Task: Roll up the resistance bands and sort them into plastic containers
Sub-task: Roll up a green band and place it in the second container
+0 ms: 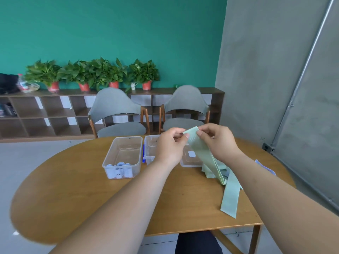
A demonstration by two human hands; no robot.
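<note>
A pale green resistance band is lifted above the table, its upper end pinched between my left hand and my right hand. The rest of the band hangs down and trails across the wooden table toward the front right edge. Three clear plastic containers stand in a row behind my hands. The left container holds several rolled white bands. The middle container has a blue clip and is partly hidden by my left hand. The right container lies behind the green band.
A light blue band lies at the table's right edge. Two grey chairs stand at the far side. A shelf with potted plants runs along the green wall. A grey curtain hangs at the right.
</note>
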